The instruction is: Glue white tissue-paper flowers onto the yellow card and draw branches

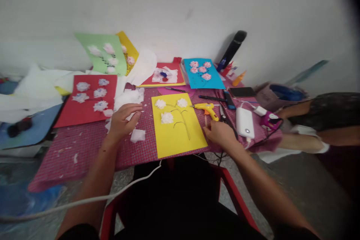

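My left hand [123, 122] is held with fingers loosely bent and thumb apart, over white tissue pieces [138, 135] left of a yellow sheet [168, 140]. White crumpled tissue flowers [167, 117] sit on the sheet beside a drawn branching stem [184, 122]. At the sheet's right edge, my right hand [221, 133] is against the lower end of the handle of a yellow hot glue gun [206, 107]. The gun's nozzle points left over the sheet. The right fingers are partly hidden, so whether they grip the handle is unclear.
Scissors [223, 116], a white power bank [245, 123], a purple plug adapter [270, 120] and a phone [242, 92] lie to the right. Finished-looking red [70, 114], green [81, 45] and blue [194, 82] flower sheets stand behind. Another person's arm [295, 110] is at far right.
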The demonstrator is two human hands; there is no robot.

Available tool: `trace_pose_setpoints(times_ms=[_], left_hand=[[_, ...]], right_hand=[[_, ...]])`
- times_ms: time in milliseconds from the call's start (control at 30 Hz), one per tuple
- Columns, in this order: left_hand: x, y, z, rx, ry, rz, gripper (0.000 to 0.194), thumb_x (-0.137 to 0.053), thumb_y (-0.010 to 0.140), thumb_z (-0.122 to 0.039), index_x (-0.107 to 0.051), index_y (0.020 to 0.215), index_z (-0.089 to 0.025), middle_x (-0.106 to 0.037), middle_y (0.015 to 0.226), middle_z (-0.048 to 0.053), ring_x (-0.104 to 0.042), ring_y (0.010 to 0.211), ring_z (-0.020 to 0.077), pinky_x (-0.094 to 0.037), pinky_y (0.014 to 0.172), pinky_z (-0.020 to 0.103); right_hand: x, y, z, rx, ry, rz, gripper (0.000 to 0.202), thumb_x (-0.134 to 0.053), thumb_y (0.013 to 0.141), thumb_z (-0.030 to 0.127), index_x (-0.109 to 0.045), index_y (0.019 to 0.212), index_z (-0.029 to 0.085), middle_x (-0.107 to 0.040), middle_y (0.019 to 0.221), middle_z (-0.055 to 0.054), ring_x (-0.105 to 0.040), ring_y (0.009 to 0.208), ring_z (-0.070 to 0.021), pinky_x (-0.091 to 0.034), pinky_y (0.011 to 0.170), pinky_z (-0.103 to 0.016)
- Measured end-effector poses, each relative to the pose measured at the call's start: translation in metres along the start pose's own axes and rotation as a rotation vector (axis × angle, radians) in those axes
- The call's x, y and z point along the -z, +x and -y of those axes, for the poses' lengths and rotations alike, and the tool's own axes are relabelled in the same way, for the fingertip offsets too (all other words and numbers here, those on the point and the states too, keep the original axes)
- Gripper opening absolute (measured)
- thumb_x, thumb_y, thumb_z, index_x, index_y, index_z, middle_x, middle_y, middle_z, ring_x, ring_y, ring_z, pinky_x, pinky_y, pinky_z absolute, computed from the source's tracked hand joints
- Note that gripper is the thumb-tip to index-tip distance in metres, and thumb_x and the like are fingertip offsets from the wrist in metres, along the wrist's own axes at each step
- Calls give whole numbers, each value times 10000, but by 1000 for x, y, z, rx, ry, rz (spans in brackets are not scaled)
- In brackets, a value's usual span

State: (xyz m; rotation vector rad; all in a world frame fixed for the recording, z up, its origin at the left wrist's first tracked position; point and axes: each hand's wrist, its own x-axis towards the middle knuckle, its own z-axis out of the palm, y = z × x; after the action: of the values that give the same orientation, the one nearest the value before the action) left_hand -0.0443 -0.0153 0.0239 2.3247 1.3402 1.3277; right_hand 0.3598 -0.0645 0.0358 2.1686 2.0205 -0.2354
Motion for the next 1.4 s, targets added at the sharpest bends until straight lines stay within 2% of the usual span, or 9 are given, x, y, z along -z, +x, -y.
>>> trace_pose_setpoints(times_ms=[167, 333, 467, 600, 767, 900, 1033, 1200, 1400], left_hand=[[29, -50, -11, 203, 160, -32, 200, -597, 983, -320, -743, 1094, -242, -780, 1104, 37, -729, 1031, 214, -567, 971, 386], [34, -81, -12, 202, 289, 193, 229, -561, 989, -298, -729, 1133, -239, -744, 1085, 76, -680, 1051, 244, -544, 966, 408], [28, -69, -18, 137, 375, 365, 356, -589, 910, -249, -703, 1248, -231, -674, 1235, 125, -612, 1169, 312, -492, 1047, 500], [23, -51, -24, 93, 415, 494, 175, -616, 822, -201, -702, 975, -200, -651, 1226, 144, -578, 1188, 341, -468, 1066, 530], [22, -44, -24, 85, 345, 447, 88, -576, 887, -199, -629, 817, -212, -694, 1106, 112, -626, 1093, 291, -495, 995, 490], [22, -46, -22, 121, 290, 396, 144, -567, 921, -223, -601, 782, -217, -721, 1034, 96, -657, 1037, 272, -513, 953, 477], [23, -48, -22, 160, 287, 372, 101, -570, 909, -215, -654, 854, -221, -732, 1092, 98, -663, 1066, 276, -524, 975, 480], [23, -49, -21, 61, 406, 469, 284, -586, 892, -203, -697, 1153, -201, -641, 1396, 152, -554, 1335, 346, -442, 1136, 560], [20, -50, -18, 46, 447, 492, 126, -562, 948, -225, -687, 941, -211, -670, 1344, 140, -582, 1293, 321, -476, 1093, 535]], right_hand=[[0, 9, 2, -8, -84, 58, 351, -513, 937, 307, -751, 1067, 83, -781, 987, -244, -773, 919, -331, -536, 801, -381], [-2, 0, -3, 1, -75, 63, 307, -540, 918, 322, -758, 981, 115, -782, 938, -235, -770, 889, -333, -522, 760, -375], [-2, -16, -7, -6, 12, -31, 250, -541, 910, 355, -726, 904, 186, -784, 863, -161, -753, 769, -298, -474, 663, -341], [-10, -32, -10, 26, 287, -195, 193, -578, 878, 355, -696, 938, 215, -771, 820, -91, -723, 702, -255, -467, 633, -321], [-25, -44, -4, 201, 838, -290, 403, -600, 916, 375, -664, 1282, 220, -765, 795, -17, -690, 647, -187, -526, 623, -287], [-31, -47, 6, 284, 1017, -262, 312, -588, 957, 394, -763, 1132, 204, -814, 952, -76, -746, 750, -200, -591, 669, -307], [-32, -47, 18, 356, 1063, -215, 338, -615, 934, 326, -754, 1220, 212, -810, 1111, -92, -761, 847, -204, -609, 707, -308], [-44, -46, 27, 330, 1028, -339, 246, -657, 914, 305, -767, 1127, 250, -808, 987, -48, -722, 737, -183, -565, 641, -294], [-72, -38, 33, 321, 1034, -425, 232, -641, 966, 390, -748, 1120, 251, -791, 966, -55, -725, 801, -207, -568, 715, -324]])
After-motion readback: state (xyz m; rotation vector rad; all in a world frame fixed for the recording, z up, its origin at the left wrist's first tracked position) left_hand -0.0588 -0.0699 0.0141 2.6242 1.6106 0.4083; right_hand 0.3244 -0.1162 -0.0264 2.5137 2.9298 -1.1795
